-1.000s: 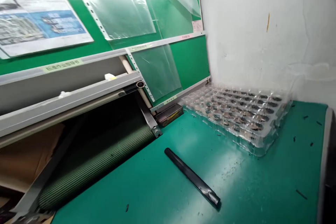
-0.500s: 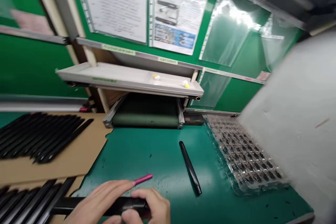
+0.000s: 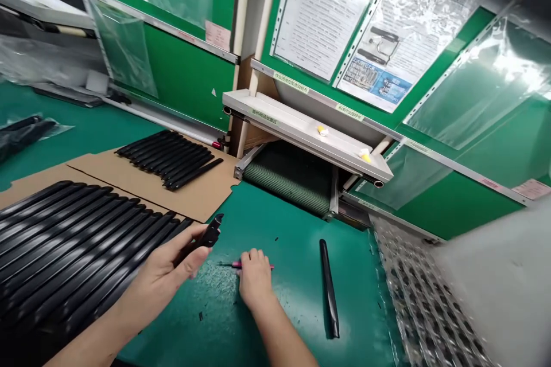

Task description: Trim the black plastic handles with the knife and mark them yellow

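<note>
My left hand (image 3: pixel 170 266) is closed around the end of a long black plastic bar (image 3: pixel 205 238), lifting it off the row of similar black bars (image 3: pixel 73 241) on brown cardboard (image 3: pixel 198 195). On the green mat, my right hand (image 3: pixel 255 275) rests with its fingers curled over a thin pink tool (image 3: pixel 238 265). A single black bar (image 3: pixel 329 287) lies apart on the mat to the right of that hand.
A second batch of black bars (image 3: pixel 170 157) lies further back on the cardboard. Behind the mat is a ribbed green conveyor belt (image 3: pixel 293 180) under a white shelf (image 3: pixel 301 132). A clear plastic tray (image 3: pixel 422 298) of small round parts stands at the right.
The view has swung left and down from the tray corner to the bars. My hands have come into view, the left lifting a black bar, the right now down on the pink tool.
</note>
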Demonstrator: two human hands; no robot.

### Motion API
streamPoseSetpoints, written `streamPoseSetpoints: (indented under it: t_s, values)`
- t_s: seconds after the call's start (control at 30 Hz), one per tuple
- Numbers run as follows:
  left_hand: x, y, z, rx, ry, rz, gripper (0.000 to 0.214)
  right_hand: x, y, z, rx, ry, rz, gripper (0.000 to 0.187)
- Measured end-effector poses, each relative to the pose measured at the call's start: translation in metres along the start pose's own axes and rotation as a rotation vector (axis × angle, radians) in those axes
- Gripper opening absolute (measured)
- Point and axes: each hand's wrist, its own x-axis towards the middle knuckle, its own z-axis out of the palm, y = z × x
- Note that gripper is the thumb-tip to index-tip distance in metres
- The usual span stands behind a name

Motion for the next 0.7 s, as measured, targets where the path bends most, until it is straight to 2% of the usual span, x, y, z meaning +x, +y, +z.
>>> streamPoseSetpoints:
  t_s: [0.07, 0.17, 0.27, 0.33, 0.4, 0.5, 0.63, 0.7]
  values:
    - [0.000, 0.003, -0.003, -0.022, 0.020, 0.026, 0.031, 0.000, -0.001, 0.010, -0.047, -0.039, -0.018, 0.015]
    - [0.002, 0.003, -0.007, -0.098, 0.012, 0.007, 0.029, -0.001, -0.002, 0.006, -0.026, -0.046, -0.023, 0.018]
    - [0.006, -0.006, -0.004, -0.199, -0.116, -0.005, 0.030, -0.004, -0.014, -0.014, 0.102, -0.024, -0.050, 0.018]
    - [0.011, -0.013, 0.004, -0.273, -0.215, -0.019, 0.031, -0.010, -0.032, -0.030, 0.211, -0.020, -0.088, 0.029]
    - [0.019, -0.018, 0.013, -0.328, -0.256, -0.039, 0.035, -0.019, -0.051, -0.045, 0.375, -0.028, -0.130, 0.040]
    - [0.030, -0.020, 0.020, -0.331, -0.249, -0.032, 0.045, -0.029, -0.063, -0.063, 0.551, -0.036, -0.155, 0.046]
    - [0.037, -0.017, 0.014, -0.212, -0.181, 0.020, 0.047, -0.024, -0.049, -0.085, 0.638, 0.055, -0.049, 0.052]
    - [0.037, -0.017, 0.011, -0.138, -0.130, 0.044, 0.045, -0.020, -0.046, -0.098, 0.708, 0.109, -0.056, 0.050]
